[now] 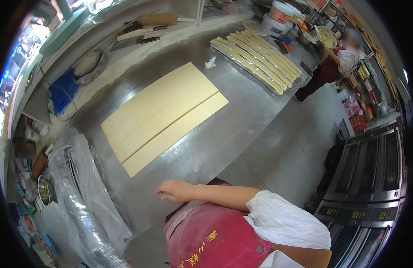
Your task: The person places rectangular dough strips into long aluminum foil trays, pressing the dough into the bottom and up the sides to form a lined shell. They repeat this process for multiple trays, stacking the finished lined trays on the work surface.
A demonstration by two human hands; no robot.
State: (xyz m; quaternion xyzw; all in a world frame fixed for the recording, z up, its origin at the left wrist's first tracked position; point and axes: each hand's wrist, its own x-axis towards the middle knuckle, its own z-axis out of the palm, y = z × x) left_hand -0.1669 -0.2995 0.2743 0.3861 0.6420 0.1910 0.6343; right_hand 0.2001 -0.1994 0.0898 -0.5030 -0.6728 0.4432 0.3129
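Observation:
A sheet of pale yellow dough (163, 114) lies flat on the stainless steel table (199, 150) before me. Several lengthwise lines mark it, and the strip (176, 134) nearest me is divided off by a clear cut. My right hand (175, 191) hovers by the table's near edge with loosely curled, parted fingers and nothing in them. Only a bit of my left hand (129, 260) shows at the bottom, beside the end of a shiny roll of plastic film (92, 224); its grip is hidden. Crumpled clear plastic sheeting (107, 204) lies around the roll.
Long dough strips (256, 60) lie on a tray at the far end, near a crumpled white scrap (210, 62). A cleaver (127, 44) and rolling pin (158, 19) rest along the back ledge. A co-worker (340, 60) holds a bowl (326, 37). Deck ovens (367, 167) stand right.

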